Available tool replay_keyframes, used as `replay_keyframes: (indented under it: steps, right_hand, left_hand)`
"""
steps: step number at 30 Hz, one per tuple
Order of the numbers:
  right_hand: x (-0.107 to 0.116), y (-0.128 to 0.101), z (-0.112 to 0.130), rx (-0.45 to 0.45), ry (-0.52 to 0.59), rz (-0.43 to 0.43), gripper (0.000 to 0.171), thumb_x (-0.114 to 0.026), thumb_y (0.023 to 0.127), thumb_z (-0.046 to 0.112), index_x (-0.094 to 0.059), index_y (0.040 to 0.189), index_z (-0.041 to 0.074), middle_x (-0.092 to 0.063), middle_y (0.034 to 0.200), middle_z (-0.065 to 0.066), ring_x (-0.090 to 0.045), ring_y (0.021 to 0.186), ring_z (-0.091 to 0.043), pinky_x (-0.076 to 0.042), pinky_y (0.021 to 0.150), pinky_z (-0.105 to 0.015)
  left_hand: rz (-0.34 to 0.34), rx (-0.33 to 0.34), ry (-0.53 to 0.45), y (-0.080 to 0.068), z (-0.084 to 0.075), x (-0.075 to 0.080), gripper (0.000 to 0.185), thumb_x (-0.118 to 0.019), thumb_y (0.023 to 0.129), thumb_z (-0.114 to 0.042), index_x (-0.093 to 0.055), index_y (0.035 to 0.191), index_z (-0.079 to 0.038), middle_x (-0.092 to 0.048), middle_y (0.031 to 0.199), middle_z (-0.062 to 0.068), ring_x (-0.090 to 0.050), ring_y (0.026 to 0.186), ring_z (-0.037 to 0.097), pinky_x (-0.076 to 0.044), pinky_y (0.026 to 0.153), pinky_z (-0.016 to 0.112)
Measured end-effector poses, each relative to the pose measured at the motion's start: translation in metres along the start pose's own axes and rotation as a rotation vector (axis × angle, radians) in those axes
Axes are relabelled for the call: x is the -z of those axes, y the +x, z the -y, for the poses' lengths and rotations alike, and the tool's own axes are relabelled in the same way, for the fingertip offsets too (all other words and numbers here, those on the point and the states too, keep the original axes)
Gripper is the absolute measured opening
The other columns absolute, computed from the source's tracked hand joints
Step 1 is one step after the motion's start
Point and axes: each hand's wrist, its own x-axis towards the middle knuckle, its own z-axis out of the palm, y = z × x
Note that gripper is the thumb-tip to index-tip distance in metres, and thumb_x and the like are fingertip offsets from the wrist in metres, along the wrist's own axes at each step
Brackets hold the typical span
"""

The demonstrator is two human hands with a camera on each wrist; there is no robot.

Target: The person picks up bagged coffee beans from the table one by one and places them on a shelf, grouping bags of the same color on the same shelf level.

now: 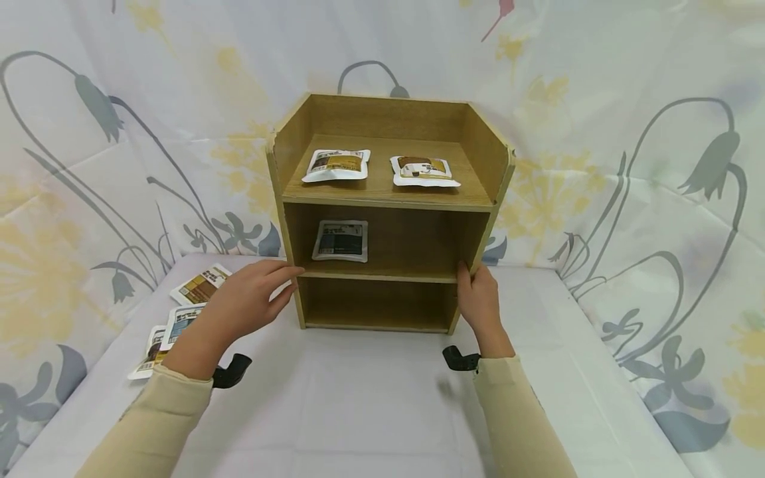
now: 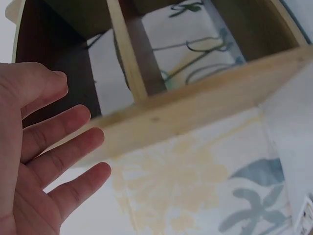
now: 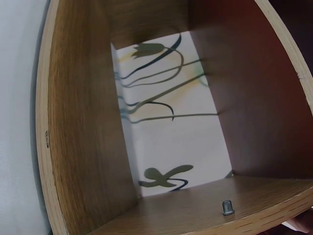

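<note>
A small wooden shelf (image 1: 382, 202) stands against the cloth backdrop. Two white-edged packets with yellow-brown labels, a left one (image 1: 337, 164) and a right one (image 1: 423, 171), lie on its top level. On the middle level sits a packet with a dark blue label (image 1: 340, 240). My left hand (image 1: 251, 299) is at the shelf's left side, fingertips by the front edge; in the left wrist view its fingers (image 2: 80, 188) are extended and spread. My right hand (image 1: 481, 302) grips the right side panel, thumb on the front edge. In the right wrist view that hand is mostly hidden behind the panel.
Left of the shelf, several packets lie on the white cloth: a brown-labelled one (image 1: 201, 284), a blue-labelled one (image 1: 179, 322) and another partly beneath it (image 1: 149, 358). Floral cloth (image 1: 597, 133) hangs behind and along both sides. A small metal peg (image 3: 228, 207) sticks out inside the shelf.
</note>
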Motion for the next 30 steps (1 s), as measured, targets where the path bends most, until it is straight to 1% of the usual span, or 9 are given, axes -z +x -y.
replay_keyframes:
  steps: [3,9,12,15,19,24,30]
  right_hand:
    - [0.0,-0.001,-0.001,-0.003,-0.005,0.002,0.051,-0.033,0.102,0.044,-0.056,0.108,-0.001,-0.061,0.095,-0.021,-0.06,0.083,-0.035,-0.05,0.068,-0.043]
    - [-0.001,-0.002,-0.002,-0.001,0.0,0.001,0.052,-0.033,0.102,0.044,-0.056,0.113,-0.002,-0.062,0.102,-0.023,-0.063,0.089,-0.036,-0.053,0.071,-0.048]
    - [0.0,-0.003,-0.002,-0.002,0.003,0.003,0.052,-0.033,0.102,0.044,-0.056,0.113,-0.001,-0.062,0.104,-0.023,-0.063,0.09,-0.037,-0.053,0.072,-0.049]
    - [-0.001,-0.002,-0.002,0.0,0.005,0.001,0.051,-0.033,0.103,0.043,-0.057,0.112,-0.001,-0.062,0.104,-0.023,-0.063,0.09,-0.036,-0.053,0.072,-0.049]
    - [-0.001,-0.002,-0.002,0.004,0.01,-0.007,0.051,-0.034,0.103,0.043,-0.057,0.112,-0.001,-0.062,0.103,-0.023,-0.062,0.09,-0.036,-0.052,0.072,-0.049]
    - [-0.002,-0.002,-0.002,0.004,0.01,-0.005,0.051,-0.033,0.103,0.043,-0.057,0.112,0.0,-0.063,0.102,-0.022,-0.062,0.088,-0.035,-0.051,0.071,-0.047]
    - [-0.002,-0.001,-0.001,0.023,0.004,-0.02,0.048,-0.034,0.103,0.042,-0.057,0.107,0.0,-0.062,0.095,-0.021,-0.061,0.083,-0.034,-0.051,0.067,-0.045]
  left_hand:
    - [0.007,0.029,-0.003,-0.009,0.004,0.0,0.028,-0.069,0.086,-0.008,-0.069,0.114,-0.006,-0.07,0.105,0.01,-0.067,0.098,0.029,-0.056,0.084,0.043]
    - [0.043,0.096,0.006,-0.025,0.013,0.0,0.028,-0.068,0.087,-0.009,-0.069,0.114,-0.007,-0.07,0.107,0.011,-0.067,0.099,0.03,-0.055,0.085,0.045]
    - [0.059,0.126,0.009,-0.032,0.019,-0.002,0.027,-0.068,0.086,-0.009,-0.069,0.113,-0.006,-0.071,0.107,0.012,-0.067,0.099,0.031,-0.055,0.084,0.046]
    - [0.075,0.142,0.012,-0.039,0.024,-0.004,0.027,-0.067,0.086,-0.009,-0.069,0.113,-0.005,-0.071,0.106,0.013,-0.067,0.098,0.032,-0.055,0.084,0.047]
    - [0.114,0.167,0.014,-0.048,0.031,-0.006,0.028,-0.066,0.087,-0.009,-0.067,0.114,-0.004,-0.07,0.107,0.013,-0.067,0.097,0.033,-0.054,0.084,0.047]
    - [0.169,0.226,0.014,-0.06,0.04,-0.009,0.029,-0.066,0.087,-0.01,-0.066,0.116,-0.005,-0.07,0.109,0.016,-0.067,0.099,0.035,-0.053,0.086,0.049]
    - [0.237,0.285,0.009,-0.072,0.052,-0.016,0.031,-0.065,0.089,-0.012,-0.065,0.118,-0.004,-0.069,0.112,0.018,-0.065,0.103,0.038,-0.052,0.088,0.052]
